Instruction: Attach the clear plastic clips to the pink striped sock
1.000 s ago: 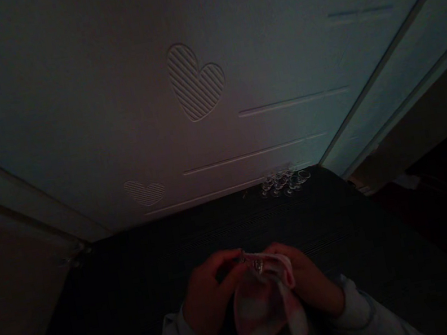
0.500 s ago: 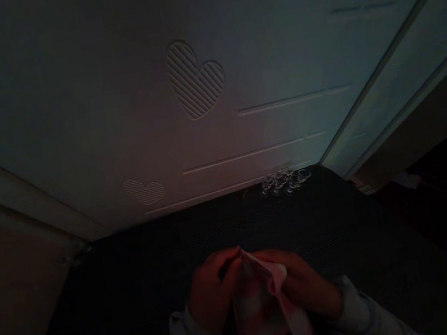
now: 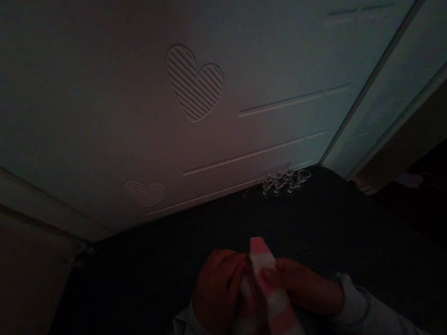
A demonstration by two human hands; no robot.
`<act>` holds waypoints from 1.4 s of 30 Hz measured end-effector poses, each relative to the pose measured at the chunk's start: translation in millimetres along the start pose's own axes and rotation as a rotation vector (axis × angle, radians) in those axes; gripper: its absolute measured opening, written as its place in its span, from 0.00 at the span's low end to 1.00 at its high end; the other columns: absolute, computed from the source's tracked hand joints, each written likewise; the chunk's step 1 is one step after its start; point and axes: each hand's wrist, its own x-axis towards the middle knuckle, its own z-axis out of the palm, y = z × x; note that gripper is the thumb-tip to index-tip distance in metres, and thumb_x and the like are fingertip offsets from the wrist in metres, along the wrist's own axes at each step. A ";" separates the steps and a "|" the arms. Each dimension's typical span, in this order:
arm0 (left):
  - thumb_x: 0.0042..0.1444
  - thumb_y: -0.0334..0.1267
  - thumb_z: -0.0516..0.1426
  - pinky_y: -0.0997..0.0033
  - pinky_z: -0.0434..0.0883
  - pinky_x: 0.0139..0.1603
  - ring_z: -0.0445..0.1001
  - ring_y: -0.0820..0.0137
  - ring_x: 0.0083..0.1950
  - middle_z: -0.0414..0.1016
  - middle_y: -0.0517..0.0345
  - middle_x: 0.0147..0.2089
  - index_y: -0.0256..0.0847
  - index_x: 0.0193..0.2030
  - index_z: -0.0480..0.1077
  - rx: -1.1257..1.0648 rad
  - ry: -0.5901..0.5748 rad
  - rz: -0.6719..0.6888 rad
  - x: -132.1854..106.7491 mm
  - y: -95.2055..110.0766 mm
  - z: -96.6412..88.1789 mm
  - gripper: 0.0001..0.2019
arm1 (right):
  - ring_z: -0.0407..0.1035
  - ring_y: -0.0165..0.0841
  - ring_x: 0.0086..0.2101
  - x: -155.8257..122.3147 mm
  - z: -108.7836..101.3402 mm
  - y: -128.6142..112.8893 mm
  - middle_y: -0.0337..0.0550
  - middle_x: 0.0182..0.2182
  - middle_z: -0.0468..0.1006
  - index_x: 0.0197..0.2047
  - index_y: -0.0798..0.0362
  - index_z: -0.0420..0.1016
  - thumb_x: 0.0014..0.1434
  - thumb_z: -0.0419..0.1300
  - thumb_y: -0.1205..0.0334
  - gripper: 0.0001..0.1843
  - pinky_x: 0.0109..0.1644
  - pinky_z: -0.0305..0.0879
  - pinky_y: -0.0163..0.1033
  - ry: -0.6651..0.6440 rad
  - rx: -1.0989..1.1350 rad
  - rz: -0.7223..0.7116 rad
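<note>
The scene is very dark. Low in the middle, my left hand (image 3: 219, 297) and my right hand (image 3: 305, 285) are both closed on a pink and white striped sock (image 3: 272, 302), which stands upright between them with its pink tip poking up above my fingers. My left fingers pinch its left side, my right thumb and fingers press its right side. Pale sleeves cover both wrists. The hands hover over a dark ribbed mat (image 3: 159, 270).
A pale panel with an embossed striped heart (image 3: 194, 81) and a smaller heart (image 3: 145, 192) rises behind the mat. A cluster of small clear shiny pieces (image 3: 286, 181) lies at the mat's far edge. A door frame (image 3: 385, 83) runs at the right.
The sock was spread open between my hands; now it is folded narrow and held upright, its tip raised. My hands have closed in together.
</note>
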 end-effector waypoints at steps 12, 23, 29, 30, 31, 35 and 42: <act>0.56 0.34 0.50 0.67 0.69 0.38 0.70 0.68 0.36 0.72 0.56 0.33 0.39 0.34 0.69 0.022 0.019 -0.082 -8.7 13.5 10.3 0.07 | 0.68 0.31 0.28 12.0 -4.4 -7.5 0.40 0.27 0.75 0.35 0.58 0.72 0.47 0.67 0.60 0.15 0.34 0.62 0.34 0.211 0.091 -0.209; 0.49 0.36 0.54 0.63 0.67 0.45 0.71 0.64 0.44 0.71 0.51 0.43 0.39 0.44 0.64 -0.342 -0.163 -0.421 -3.4 5.6 16.9 0.14 | 0.67 0.30 0.31 10.9 -4.9 -1.1 0.36 0.31 0.73 0.38 0.53 0.64 0.42 0.71 0.62 0.23 0.35 0.62 0.33 0.273 0.083 -0.252; 0.47 0.38 0.56 0.64 0.67 0.44 0.71 0.65 0.41 0.71 0.53 0.39 0.39 0.40 0.63 -0.539 -0.210 -0.475 0.2 -1.4 12.9 0.13 | 0.63 0.27 0.28 10.0 -11.2 -1.0 0.34 0.30 0.69 0.38 0.52 0.62 0.46 0.68 0.60 0.20 0.30 0.58 0.31 0.246 -0.168 -0.331; 0.46 0.38 0.57 0.64 0.67 0.44 0.71 0.65 0.41 0.71 0.54 0.38 0.39 0.39 0.63 -0.555 -0.220 -0.471 0.4 -3.0 10.5 0.13 | 0.63 0.27 0.28 9.3 -11.3 -2.3 0.34 0.29 0.68 0.38 0.52 0.63 0.46 0.68 0.59 0.20 0.29 0.58 0.31 0.249 -0.203 -0.333; 0.46 0.38 0.57 0.65 0.67 0.43 0.71 0.66 0.40 0.71 0.55 0.37 0.39 0.39 0.63 -0.575 -0.236 -0.469 0.7 -4.7 7.7 0.13 | 0.62 0.28 0.27 8.5 -11.1 -3.7 0.34 0.29 0.68 0.39 0.52 0.63 0.46 0.68 0.57 0.21 0.29 0.58 0.31 0.247 -0.232 -0.333; 0.45 0.39 0.59 0.67 0.66 0.40 0.70 0.69 0.36 0.70 0.59 0.33 0.39 0.37 0.64 -0.704 -0.331 -0.493 2.9 -13.0 -3.5 0.13 | 0.61 0.28 0.28 5.9 -10.4 -7.5 0.34 0.28 0.67 0.37 0.53 0.65 0.42 0.69 0.51 0.24 0.29 0.57 0.32 0.192 -0.289 -0.351; 0.41 0.41 0.63 0.68 0.65 0.40 0.71 0.70 0.36 0.73 0.59 0.34 0.40 0.38 0.66 -0.919 -0.485 -0.546 7.9 -25.3 -10.0 0.17 | 0.62 0.28 0.26 4.8 -11.7 -3.6 0.36 0.26 0.69 0.33 0.56 0.67 0.40 0.70 0.49 0.24 0.31 0.58 0.32 0.066 -0.104 -0.206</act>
